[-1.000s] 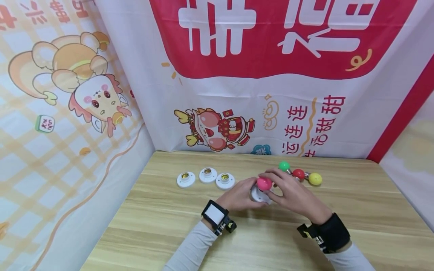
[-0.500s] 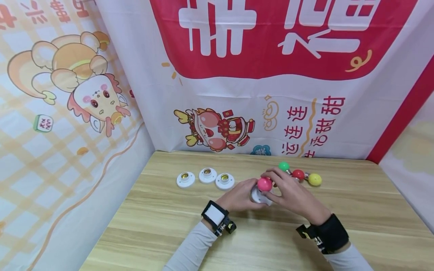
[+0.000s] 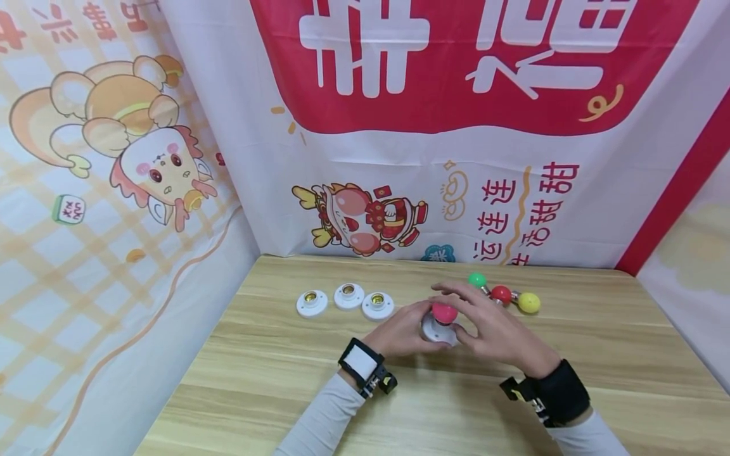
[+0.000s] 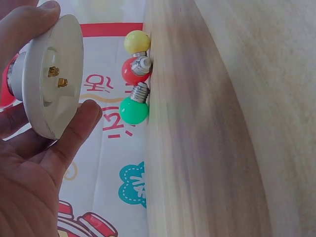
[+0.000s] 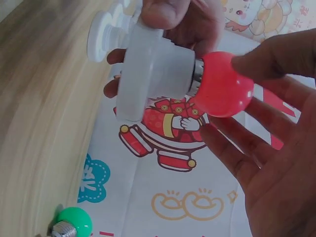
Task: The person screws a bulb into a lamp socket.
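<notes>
My left hand [image 3: 407, 330] grips the white round lamp holder [image 4: 54, 74] by its rim, tilted off the table; brass screws show on its underside. A pink-red light bulb [image 5: 224, 85] stands in that holder's socket, with a strip of its metal cap showing. Around the bulb, my right hand [image 3: 493, 326] has its fingers loosely spread. In the right wrist view its thumb [image 5: 269, 59] overlaps the bulb's side while the other fingers extend past it; whether they touch the glass I cannot tell.
Three more white lamp holders [image 3: 348, 296] stand left of my hands on the wooden table [image 3: 274, 380]. Beyond my right hand lie a green bulb [image 3: 477, 280], a red bulb [image 3: 501, 294] and a yellow bulb [image 3: 529, 303]. A printed cloth [image 3: 365, 145] hangs behind the table.
My right thumb has drawn away from the bulb and the fingers have spread and reached farther over it. My left hand and the lamp holder have stayed nearly in place.
</notes>
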### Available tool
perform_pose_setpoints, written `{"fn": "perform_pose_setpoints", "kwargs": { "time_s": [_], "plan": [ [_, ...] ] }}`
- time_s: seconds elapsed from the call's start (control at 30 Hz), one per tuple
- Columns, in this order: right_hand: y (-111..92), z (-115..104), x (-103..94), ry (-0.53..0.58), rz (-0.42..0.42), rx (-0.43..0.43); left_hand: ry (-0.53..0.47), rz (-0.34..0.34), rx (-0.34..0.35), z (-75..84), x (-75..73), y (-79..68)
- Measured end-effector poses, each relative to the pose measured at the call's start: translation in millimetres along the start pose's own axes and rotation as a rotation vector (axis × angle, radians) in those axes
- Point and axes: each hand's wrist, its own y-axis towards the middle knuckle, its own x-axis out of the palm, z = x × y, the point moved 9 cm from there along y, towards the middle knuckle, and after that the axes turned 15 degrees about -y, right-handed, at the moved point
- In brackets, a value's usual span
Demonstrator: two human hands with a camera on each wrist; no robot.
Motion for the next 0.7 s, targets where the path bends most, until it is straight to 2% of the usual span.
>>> {"fn": "perform_pose_setpoints", "kwargs": {
  "time_s": [0.13,0.5,0.7],
  "plan": [
    [0.5,-2.0,3.3,0.014,-0.021,-0.02,0.0,-0.003,-0.002,0.4,-0.2,-0.8],
    [1.0,3.1,2.9,-0.019,-0.005,0.037,0.022,-0.001,-0.014,1.5,-1.2,-1.1],
    [0.4,3.4,1.2,-0.036,0.015,0.031,0.014,0.0,-0.008,2.8,-1.5,-1.7]
  ]
}}
